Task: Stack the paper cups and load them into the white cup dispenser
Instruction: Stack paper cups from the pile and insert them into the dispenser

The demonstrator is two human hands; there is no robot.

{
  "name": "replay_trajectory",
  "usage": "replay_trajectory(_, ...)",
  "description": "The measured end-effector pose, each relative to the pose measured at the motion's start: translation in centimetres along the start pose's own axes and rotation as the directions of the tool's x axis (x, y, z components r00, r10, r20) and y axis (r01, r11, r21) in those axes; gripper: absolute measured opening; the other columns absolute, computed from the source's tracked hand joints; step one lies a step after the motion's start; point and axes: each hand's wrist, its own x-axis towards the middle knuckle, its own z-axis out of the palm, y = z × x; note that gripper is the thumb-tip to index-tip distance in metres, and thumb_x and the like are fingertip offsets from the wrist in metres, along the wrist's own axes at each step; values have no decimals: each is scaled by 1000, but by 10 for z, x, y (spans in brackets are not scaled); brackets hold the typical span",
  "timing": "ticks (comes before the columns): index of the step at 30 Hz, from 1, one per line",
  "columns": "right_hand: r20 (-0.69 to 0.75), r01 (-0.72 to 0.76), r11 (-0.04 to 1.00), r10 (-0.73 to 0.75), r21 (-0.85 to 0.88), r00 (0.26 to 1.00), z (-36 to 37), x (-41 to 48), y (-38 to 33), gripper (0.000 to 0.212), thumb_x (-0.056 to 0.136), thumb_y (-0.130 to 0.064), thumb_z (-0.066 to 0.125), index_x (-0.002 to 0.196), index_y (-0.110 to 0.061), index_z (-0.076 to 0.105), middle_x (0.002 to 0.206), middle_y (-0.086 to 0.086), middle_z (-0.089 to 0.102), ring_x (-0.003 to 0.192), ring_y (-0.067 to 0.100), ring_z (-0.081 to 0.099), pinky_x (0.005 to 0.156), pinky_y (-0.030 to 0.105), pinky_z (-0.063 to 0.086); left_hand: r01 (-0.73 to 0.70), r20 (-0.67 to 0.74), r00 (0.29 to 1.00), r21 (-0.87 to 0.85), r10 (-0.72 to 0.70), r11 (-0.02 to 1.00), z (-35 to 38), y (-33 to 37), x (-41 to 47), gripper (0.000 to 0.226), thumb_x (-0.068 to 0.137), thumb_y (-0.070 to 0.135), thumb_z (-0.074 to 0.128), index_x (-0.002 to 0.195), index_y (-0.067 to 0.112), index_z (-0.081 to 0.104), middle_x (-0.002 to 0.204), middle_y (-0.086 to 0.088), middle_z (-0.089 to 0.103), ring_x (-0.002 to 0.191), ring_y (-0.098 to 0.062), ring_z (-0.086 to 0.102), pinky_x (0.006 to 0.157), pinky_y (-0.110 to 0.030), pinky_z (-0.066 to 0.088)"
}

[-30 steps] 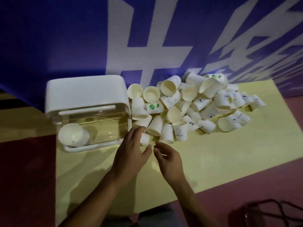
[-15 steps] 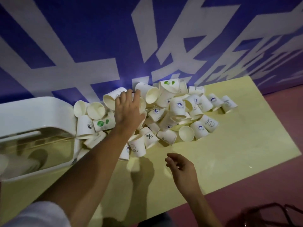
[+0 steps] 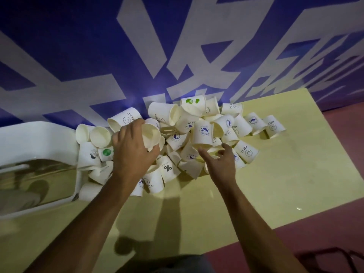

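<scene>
A blue-and-white wall [image 3: 78,56] fills the upper frame above the yellow table [image 3: 275,184]. The white cup dispenser [image 3: 29,138] is cut off at the left edge, its clear interior blurred. The pile of paper cups [image 3: 202,131] lies centre, just beside it. The left hand [image 3: 132,152], flat on the pile half a second ago, now curls round one cup [image 3: 150,134]. The right hand [image 3: 222,162], then over bare table, now spreads empty fingers at the pile's near edge.

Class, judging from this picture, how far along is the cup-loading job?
Barely begun. Done: no stack visible yet. In hand: the left hand grips one cup; the right hand hovers open over the pile. Left: nearly all cups lie loose beside the white dispenser.
</scene>
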Motion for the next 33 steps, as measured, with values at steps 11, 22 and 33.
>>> replay_trajectory(11, -129, 76, 990, -60, 120, 990, 25, 11, -16, 60, 78, -54, 80, 121, -22, 56, 116, -1, 66, 104, 20, 67, 88, 44, 58, 178, 70, 984, -312, -164, 933, -8, 7, -87, 76, 73, 30, 89, 139, 18, 54, 134, -1, 55, 126, -26, 51, 104, -57, 46)
replay_trajectory(22, -43, 303, 925, -301, 231, 953, 31, -84, -32, 72, 73, -31, 94, 133, -30, 53, 130, -5, 58, 106, 16, 68, 79, 39, 64, 203, 72, 979, -480, -192, 854, -49, -47, -105, 76, 70, 40, 88, 135, 18, 55, 133, 5, 54, 122, -9, 51, 96, -14, 42)
replay_trajectory(33, 126, 575, 818, -572, 11, 811, 154, -201, -60, 62, 75, -53, 85, 128, -32, 60, 123, -15, 55, 109, 14, 61, 68, 31, 60, 268, 98, 962, -512, -254, 816, -121, -185, -152, 76, 72, 50, 86, 137, 23, 56, 134, 7, 54, 115, -5, 51, 88, -18, 42)
